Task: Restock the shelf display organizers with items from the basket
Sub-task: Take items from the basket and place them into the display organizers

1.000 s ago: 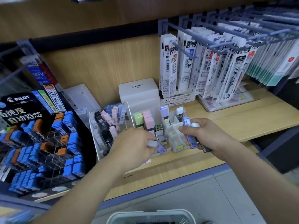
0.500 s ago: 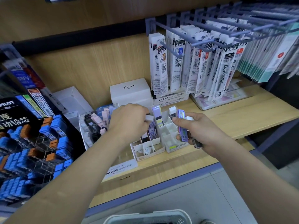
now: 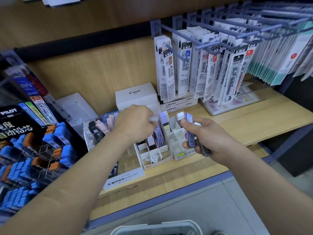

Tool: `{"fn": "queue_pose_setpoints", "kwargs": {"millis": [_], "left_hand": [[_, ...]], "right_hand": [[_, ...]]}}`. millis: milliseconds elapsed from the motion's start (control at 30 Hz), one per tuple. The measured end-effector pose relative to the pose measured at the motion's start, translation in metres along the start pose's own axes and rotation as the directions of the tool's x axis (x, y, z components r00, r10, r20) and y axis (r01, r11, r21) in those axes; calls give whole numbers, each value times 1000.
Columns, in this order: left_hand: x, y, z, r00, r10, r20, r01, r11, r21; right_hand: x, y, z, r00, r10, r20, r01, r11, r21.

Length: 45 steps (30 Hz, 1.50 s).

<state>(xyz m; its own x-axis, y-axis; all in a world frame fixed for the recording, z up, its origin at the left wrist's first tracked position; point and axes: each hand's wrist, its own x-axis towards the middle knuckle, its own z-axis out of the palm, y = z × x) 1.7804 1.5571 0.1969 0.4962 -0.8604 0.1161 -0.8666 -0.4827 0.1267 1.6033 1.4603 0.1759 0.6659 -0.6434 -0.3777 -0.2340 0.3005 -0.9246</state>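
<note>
Plastic lead case [image 3: 154,119], judged light, stiff and slick, is pinched at its capped end by the left hand [image 3: 133,123] over the organizer [image 3: 153,164] near the shelf's [image 3: 254,122] front edge; spare cases [image 3: 190,133] are gripped in the right hand [image 3: 210,141].

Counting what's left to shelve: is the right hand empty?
No, the right hand grips a few purple cases.
</note>
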Motion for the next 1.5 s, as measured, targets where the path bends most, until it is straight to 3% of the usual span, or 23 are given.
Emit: {"fn": "queue_pose_setpoints", "kwargs": {"millis": [133,400,467,533,633,733,900,1100,1233,1300,1333,1400,1500], "left_hand": [[2,9,10,997,-40,70,37,998,54],[8,10,15,999,-36,-2,36,998,47],[5,10,10,997,-55,-52,55,998,-1],[-3,13,1,992,-103,-74,89,980,-176],[-27,23,-9,971,-118,207,223,762,-609],[-52,33,-4,924,-26,382,322,596,-736],[-57,38,2,920,-128,370,389,413,-824],[-55,23,-4,925,-232,302,374,404,-835],[-48,11,-7,912,-347,219,345,363,-865],[-43,9,-11,914,-373,161,312,391,-866],[-39,7,-14,921,-372,117,291,455,-842],[-32,1,-17,952,-305,21,227,660,-717],[-23,-5,-10,982,-175,-67,134,907,-400]], "right_hand": [[-1,-1,3,1000,23,22,-24,998,53],[0,-2,-1,999,29,17,-29,999,35],[-1,-3,1,999,49,24,-50,997,55],[0,-4,3,998,60,18,-61,995,84],[-1,-5,9,998,54,18,-56,988,141],[-9,-9,21,998,32,59,-47,965,257],[-11,-4,33,997,6,72,-31,937,349],[-2,-4,22,1000,0,26,-10,922,386],[-3,-1,16,997,37,63,-51,971,235],[-2,0,18,996,89,29,-93,976,195],[0,-1,17,992,121,-20,-114,969,221],[4,-4,11,975,203,-93,-156,916,370],[6,-5,4,961,271,-44,-200,801,564]]}}
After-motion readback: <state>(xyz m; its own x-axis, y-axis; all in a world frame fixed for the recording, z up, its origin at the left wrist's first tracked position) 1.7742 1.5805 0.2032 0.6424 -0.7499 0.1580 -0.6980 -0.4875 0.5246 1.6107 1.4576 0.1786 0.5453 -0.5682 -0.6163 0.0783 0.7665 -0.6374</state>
